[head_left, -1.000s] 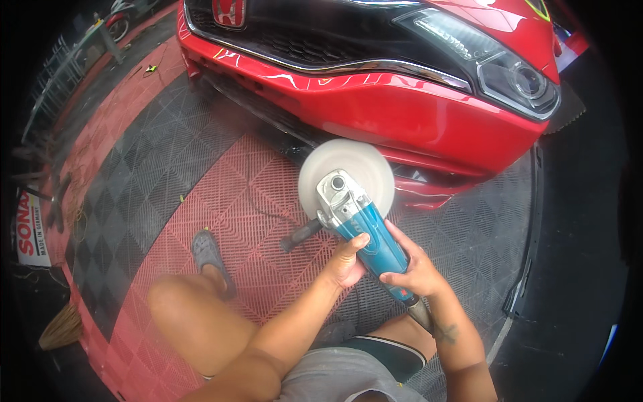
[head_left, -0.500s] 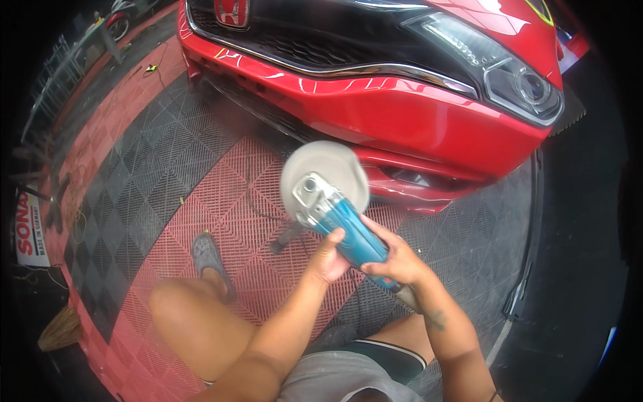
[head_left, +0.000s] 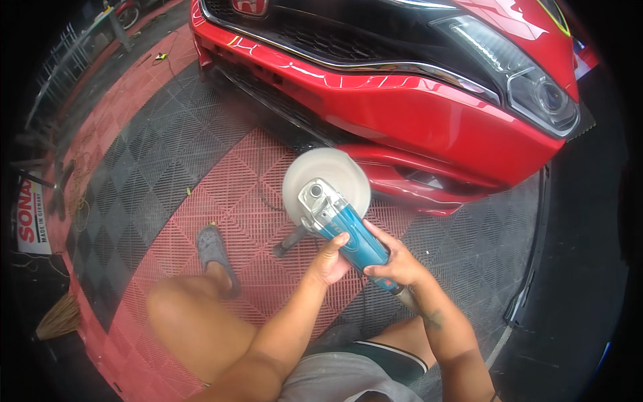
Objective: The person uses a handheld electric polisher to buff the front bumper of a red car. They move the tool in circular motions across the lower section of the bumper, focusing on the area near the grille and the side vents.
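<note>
A blue and silver rotary polisher (head_left: 362, 241) with a wide, pale round pad (head_left: 353, 173) is held in both my hands. My left hand (head_left: 330, 260) is wrapped round the near-left side of its body, thumb on top. Further back, my right hand (head_left: 396, 262) grips the right side near the rear end. A dark side handle (head_left: 289, 241) sticks out to the left of the polisher head, with no hand on it. Beyond the pad is the red front bumper (head_left: 429, 127) of a car. The pad's far edge overlaps the lower bumper lip in view; whether they touch, I cannot tell.
The car's headlight (head_left: 546, 94) and black grille (head_left: 362, 40) are above the bumper. Interlocking red and grey grid tiles (head_left: 161, 147) cover the floor. A straw broom (head_left: 59, 317) lies at the left, below a white and red sign (head_left: 32, 218). My shoe (head_left: 213, 248) rests on the tiles.
The car and floor have shifted slightly right in view, while the polisher stays almost in place. The pad looks less blurred than before. Both hands keep their grip.
</note>
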Motion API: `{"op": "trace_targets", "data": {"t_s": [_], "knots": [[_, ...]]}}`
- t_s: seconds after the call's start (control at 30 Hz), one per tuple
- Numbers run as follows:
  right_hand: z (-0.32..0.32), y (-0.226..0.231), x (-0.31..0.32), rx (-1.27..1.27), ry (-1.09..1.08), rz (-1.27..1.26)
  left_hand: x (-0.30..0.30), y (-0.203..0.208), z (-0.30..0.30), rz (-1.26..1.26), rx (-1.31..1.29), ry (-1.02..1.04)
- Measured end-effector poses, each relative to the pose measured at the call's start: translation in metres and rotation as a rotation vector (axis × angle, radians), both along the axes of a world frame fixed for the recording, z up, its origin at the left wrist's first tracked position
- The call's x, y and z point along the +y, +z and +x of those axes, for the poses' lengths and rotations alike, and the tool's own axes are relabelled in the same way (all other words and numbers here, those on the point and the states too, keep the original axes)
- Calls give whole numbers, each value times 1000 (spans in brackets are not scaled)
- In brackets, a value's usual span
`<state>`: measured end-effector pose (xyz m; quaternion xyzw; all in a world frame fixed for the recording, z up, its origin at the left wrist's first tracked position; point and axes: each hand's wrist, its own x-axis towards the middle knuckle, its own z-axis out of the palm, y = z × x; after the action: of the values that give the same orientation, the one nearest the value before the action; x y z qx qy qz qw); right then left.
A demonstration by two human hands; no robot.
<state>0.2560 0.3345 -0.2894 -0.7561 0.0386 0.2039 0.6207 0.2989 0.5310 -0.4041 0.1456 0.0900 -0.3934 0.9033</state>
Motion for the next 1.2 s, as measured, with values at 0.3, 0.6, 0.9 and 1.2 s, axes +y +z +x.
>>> {"op": "trace_targets", "data": {"t_s": [0.3,0.6,0.9,1.2], "knots": [[31,-13,43,-30,-47,89,34,-1,32,147,-23,141],[49,58,111,54,-348,231,60,73,83,130,-56,92],[48,85,125,65,-419,250,64,97,87,135,-12,54],[60,83,123,96,-365,201,63,87,91,82,24,117]]}}
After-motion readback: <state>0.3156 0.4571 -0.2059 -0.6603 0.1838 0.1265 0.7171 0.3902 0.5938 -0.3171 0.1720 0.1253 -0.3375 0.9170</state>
